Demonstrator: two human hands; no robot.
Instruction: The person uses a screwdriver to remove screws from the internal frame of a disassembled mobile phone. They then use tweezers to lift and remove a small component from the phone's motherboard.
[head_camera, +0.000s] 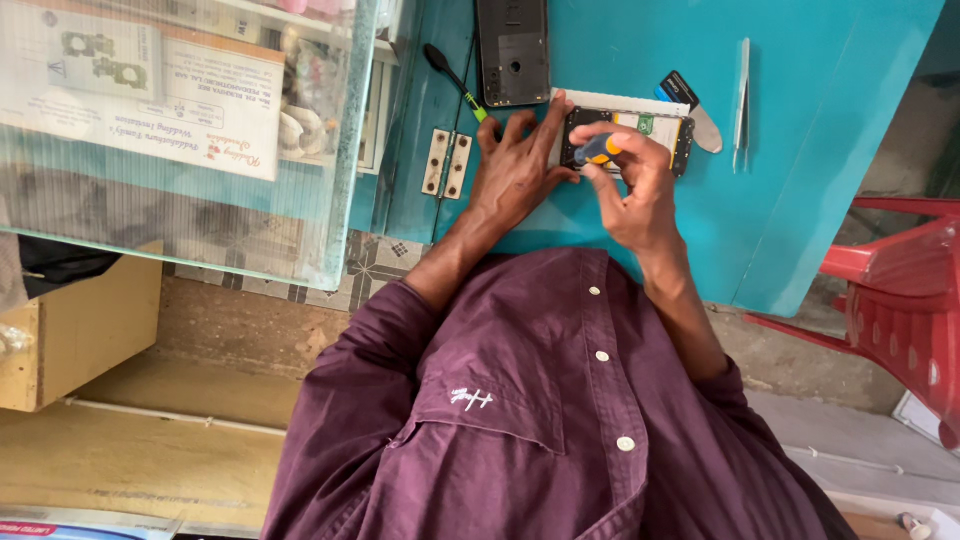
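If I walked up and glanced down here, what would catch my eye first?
Probably the opened phone on the teal table, its insides showing. The left hand lies flat on its near end, while the right hand pinches a small orange and blue screwdriver over it. Next, the phone's dark back cover lying farther off, and the red plastic chair at the right.

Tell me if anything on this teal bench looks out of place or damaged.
Nothing stands out. The opened phone lies flat under both hands, its back cover set apart; tweezers and brush lie alongside.
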